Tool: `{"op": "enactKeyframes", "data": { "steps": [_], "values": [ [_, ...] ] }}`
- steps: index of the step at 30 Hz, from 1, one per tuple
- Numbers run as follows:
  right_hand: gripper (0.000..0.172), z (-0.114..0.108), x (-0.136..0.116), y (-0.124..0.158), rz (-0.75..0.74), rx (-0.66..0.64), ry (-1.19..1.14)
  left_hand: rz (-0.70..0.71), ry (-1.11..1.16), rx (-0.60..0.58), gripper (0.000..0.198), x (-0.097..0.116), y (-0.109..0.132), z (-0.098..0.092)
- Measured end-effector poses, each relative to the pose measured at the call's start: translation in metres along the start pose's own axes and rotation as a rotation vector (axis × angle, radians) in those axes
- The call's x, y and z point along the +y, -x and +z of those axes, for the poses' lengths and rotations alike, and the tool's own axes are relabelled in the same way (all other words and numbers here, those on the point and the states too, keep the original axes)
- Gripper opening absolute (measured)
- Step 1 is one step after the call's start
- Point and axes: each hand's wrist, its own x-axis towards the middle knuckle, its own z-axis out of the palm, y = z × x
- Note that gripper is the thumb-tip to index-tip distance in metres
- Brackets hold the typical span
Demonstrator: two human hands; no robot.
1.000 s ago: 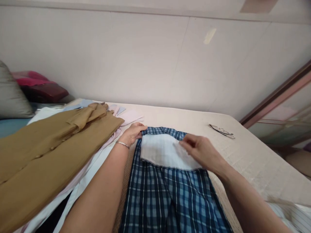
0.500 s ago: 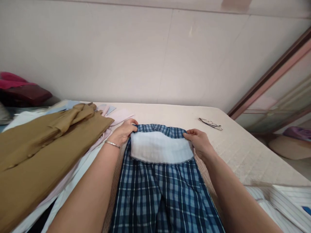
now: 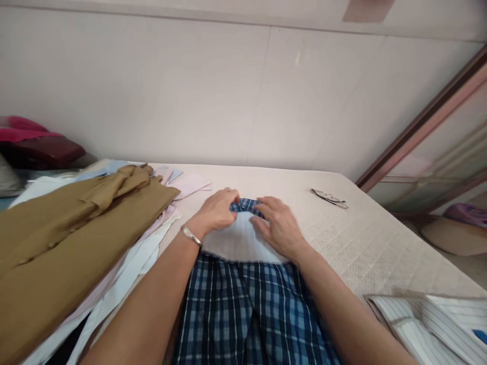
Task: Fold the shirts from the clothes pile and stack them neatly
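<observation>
A blue plaid garment [image 3: 243, 309] lies flat on the cream bed cover [image 3: 342, 238] in front of me, its pale white lining [image 3: 236, 243] turned out at the far end. My left hand [image 3: 217, 209] wears a thin bracelet and pinches the plaid far edge near the middle. My right hand [image 3: 277, 225] rests on the lining just to the right, fingers bent toward the same edge, almost touching the left hand.
A mustard-brown garment [image 3: 72, 228] tops a pile of pale shirts [image 3: 125, 263] on the left. Folded glasses [image 3: 329, 198] lie on the bed to the right. A striped white shirt [image 3: 429, 324] sits at the lower right. Red cushions [image 3: 38, 144] rest by the wall.
Both hands have slid inward from the garment's outer corners to its middle and now meet at the far edge. The view has shifted slightly.
</observation>
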Motion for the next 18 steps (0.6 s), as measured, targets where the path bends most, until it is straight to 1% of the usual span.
{"op": "enactKeyframes", "data": {
  "steps": [1, 2, 4, 6, 9, 10, 12, 14, 15, 18],
  "values": [
    [0.022, 0.008, -0.003, 0.001, -0.078, -0.031, -0.03, 0.016, -0.056, -0.031, 0.026, 0.005, 0.001, 0.007],
    [0.024, 0.015, -0.004, 0.002, -0.116, -0.054, -0.049, 0.008, -0.113, -0.043, 0.025, 0.007, 0.001, 0.013],
    [0.028, 0.026, -0.001, 0.006, -0.095, -0.063, -0.083, -0.014, -0.18, -0.035, 0.022, 0.009, 0.002, 0.021],
    [0.03, 0.029, 0.006, 0.009, -0.04, -0.021, -0.143, -0.002, -0.184, -0.017, 0.02, 0.008, 0.002, 0.021],
    [0.028, 0.023, 0.015, 0.009, 0.056, 0.099, -0.277, 0.044, -0.137, -0.02, 0.019, 0.006, 0.0, 0.011],
    [0.027, 0.02, 0.017, 0.009, 0.088, 0.134, -0.325, 0.063, -0.112, -0.044, 0.019, 0.005, 0.0, 0.007],
    [0.023, 0.015, 0.017, 0.008, 0.131, 0.178, -0.403, 0.094, -0.062, -0.129, 0.021, 0.002, 0.0, 0.002],
    [0.019, 0.011, 0.016, 0.007, 0.13, 0.194, -0.431, 0.118, -0.027, -0.209, 0.023, -0.002, 0.001, 0.0],
    [0.017, 0.01, 0.015, 0.007, 0.117, 0.196, -0.425, 0.124, -0.012, -0.229, 0.026, -0.004, 0.002, 0.0],
    [0.015, 0.009, 0.01, 0.008, 0.034, 0.142, -0.357, 0.133, 0.048, -0.235, 0.031, -0.008, 0.002, 0.0]
  ]
}}
